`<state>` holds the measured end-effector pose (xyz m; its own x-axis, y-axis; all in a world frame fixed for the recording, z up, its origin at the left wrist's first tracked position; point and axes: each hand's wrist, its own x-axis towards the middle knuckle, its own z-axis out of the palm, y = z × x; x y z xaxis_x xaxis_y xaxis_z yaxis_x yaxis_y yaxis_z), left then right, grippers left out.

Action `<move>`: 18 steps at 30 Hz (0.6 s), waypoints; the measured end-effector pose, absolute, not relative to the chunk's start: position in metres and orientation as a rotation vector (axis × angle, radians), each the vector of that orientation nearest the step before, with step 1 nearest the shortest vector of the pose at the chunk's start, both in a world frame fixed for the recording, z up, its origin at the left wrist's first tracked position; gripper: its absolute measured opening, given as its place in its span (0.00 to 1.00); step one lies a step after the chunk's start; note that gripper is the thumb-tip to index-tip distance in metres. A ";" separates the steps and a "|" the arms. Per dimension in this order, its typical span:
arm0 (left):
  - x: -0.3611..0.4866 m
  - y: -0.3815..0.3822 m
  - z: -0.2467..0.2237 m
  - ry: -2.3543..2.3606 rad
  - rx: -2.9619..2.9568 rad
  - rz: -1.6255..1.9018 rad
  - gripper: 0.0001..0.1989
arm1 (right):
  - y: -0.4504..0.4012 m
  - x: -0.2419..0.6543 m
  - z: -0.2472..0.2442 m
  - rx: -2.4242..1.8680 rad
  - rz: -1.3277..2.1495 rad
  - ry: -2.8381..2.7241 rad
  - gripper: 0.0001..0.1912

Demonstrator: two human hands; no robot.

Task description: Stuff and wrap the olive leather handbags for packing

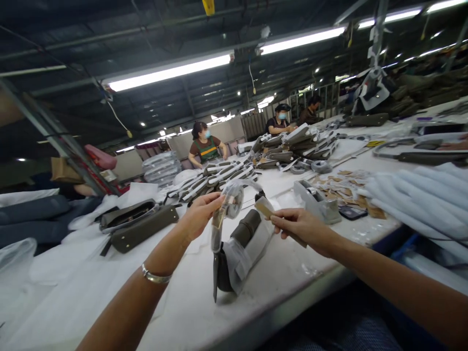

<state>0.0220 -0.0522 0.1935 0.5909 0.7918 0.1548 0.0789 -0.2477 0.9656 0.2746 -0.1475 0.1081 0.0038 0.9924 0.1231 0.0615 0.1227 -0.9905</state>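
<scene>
An olive bag (246,229) partly wrapped in white sheet stands tilted on the white table (278,278), near its front edge. Its strap, wrapped in clear film, arches above it. My left hand (203,214) pinches that wrapped strap (216,234) on the left side, beside a rolled loop of film-covered strap. On the right, my right hand (296,226) holds a flat tan piece (263,207) between thumb and fingers, close to the strap's other end. Part of a darker strip shows under the right fingers.
Two olive bags (144,226) lie to the left. Piles of wrapped bags (219,178) fill the table's far side. At right are a phone (353,212), brown paper pieces (345,187) and white foam rolls (420,195). Three people work behind.
</scene>
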 end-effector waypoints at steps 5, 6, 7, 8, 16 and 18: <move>0.020 -0.062 0.194 0.718 1.787 0.793 0.21 | -0.126 0.250 0.126 -1.200 1.029 -1.314 0.17; 0.021 -0.064 0.194 0.709 1.801 0.790 0.21 | -0.122 0.246 0.128 -1.193 1.030 -1.313 0.17; 0.022 -0.067 0.195 0.696 1.814 0.787 0.21 | -0.118 0.242 0.131 -1.181 1.038 -1.308 0.17; 0.023 -0.069 0.195 0.683 1.828 0.785 0.22 | -0.115 0.237 0.133 -1.164 1.046 -1.300 0.18; 0.034 -0.079 0.191 0.733 1.990 0.839 0.22 | -0.105 0.214 0.140 -0.883 1.227 -1.145 0.20; 0.033 -0.078 0.189 0.782 2.045 0.887 0.20 | -0.112 0.215 0.142 -0.851 1.344 -1.122 0.18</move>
